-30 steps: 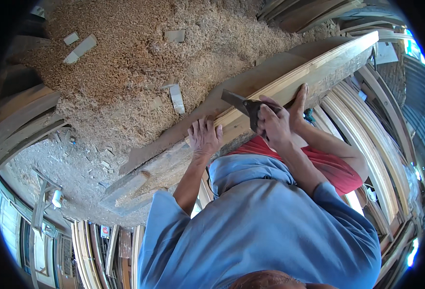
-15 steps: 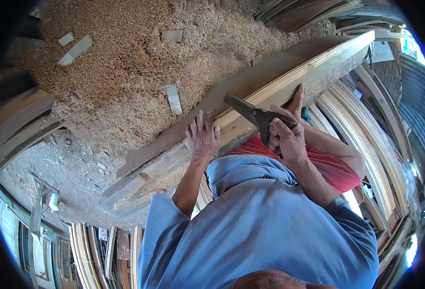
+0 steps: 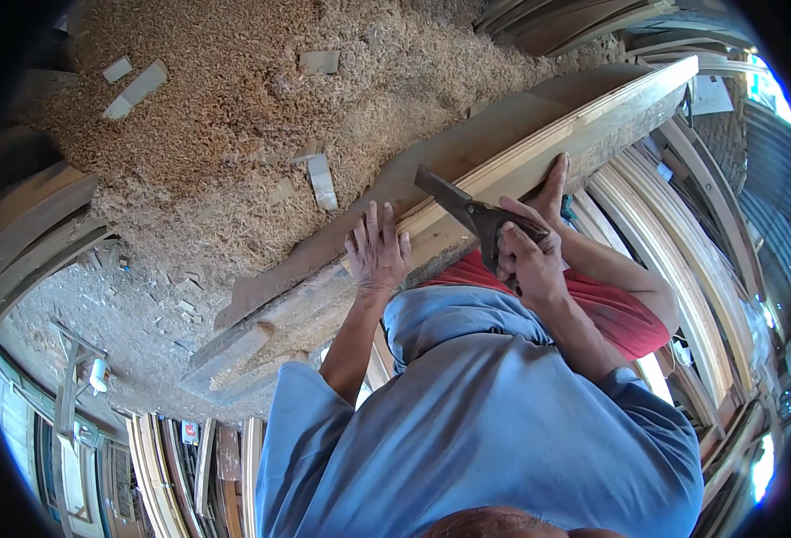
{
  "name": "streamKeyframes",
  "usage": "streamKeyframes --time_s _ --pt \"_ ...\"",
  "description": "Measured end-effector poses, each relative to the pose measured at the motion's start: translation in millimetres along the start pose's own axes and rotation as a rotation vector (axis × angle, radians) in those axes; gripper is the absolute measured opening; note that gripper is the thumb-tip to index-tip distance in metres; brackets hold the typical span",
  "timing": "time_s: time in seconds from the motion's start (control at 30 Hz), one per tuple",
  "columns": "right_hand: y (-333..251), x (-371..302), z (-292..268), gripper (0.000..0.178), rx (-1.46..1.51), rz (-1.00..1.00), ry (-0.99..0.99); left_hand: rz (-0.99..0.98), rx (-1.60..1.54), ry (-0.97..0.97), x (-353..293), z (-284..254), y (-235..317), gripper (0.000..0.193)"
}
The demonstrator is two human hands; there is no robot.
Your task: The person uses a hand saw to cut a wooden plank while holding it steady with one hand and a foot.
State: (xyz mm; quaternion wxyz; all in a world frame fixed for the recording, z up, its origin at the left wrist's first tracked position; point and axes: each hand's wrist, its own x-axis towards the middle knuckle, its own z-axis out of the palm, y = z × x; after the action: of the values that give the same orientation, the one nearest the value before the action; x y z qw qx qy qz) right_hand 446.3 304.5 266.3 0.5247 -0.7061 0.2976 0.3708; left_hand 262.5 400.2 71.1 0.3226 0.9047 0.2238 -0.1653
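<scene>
A long pale board (image 3: 610,121) slants across the view from lower left to upper right. On its near part my left hand (image 3: 379,253) lies with the fingers stretched out, pressing down on the wood. My right hand (image 3: 528,255) is wrapped round the dark handle of a handsaw (image 3: 445,193). The saw's blade points up and left across the board's edge, just right of my left hand. How deep the teeth sit in the wood cannot be made out. A bare foot (image 3: 554,179) rests against the board beyond the saw.
Sawdust and shavings (image 3: 225,108) cover the ground ahead, with several offcuts (image 3: 322,182) on it. Long planks (image 3: 673,242) are stacked at the right, and more timber (image 3: 37,233) lies at the left. A thick beam end (image 3: 234,354) sits under the board at lower left.
My right hand and the saw have shifted very slightly up and left. My left hand stays in its place on the board.
</scene>
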Motion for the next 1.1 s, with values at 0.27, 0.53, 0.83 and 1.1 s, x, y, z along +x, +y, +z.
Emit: streamKeyframes --time_s 0.27,0.53,0.83,1.1 --pt "26.0 57.4 19.9 0.039 0.016 0.189 0.093 -0.018 -0.016 0.016 0.7 -7.7 4.8 0.067" --pt "1.2 19.8 4.1 0.040 0.050 0.176 0.096 -0.023 -0.006 -0.032 0.9 3.5 2.6 0.069" --pt "38.6 94.7 30.6 0.043 0.212 0.070 0.034 -0.047 0.011 -0.057 1.2 4.0 3.5 0.069" --pt "-5.1 -0.3 2.1 0.045 0.059 -0.029 0.012 -0.031 0.003 -0.032 -2.2 4.3 2.5 0.069"
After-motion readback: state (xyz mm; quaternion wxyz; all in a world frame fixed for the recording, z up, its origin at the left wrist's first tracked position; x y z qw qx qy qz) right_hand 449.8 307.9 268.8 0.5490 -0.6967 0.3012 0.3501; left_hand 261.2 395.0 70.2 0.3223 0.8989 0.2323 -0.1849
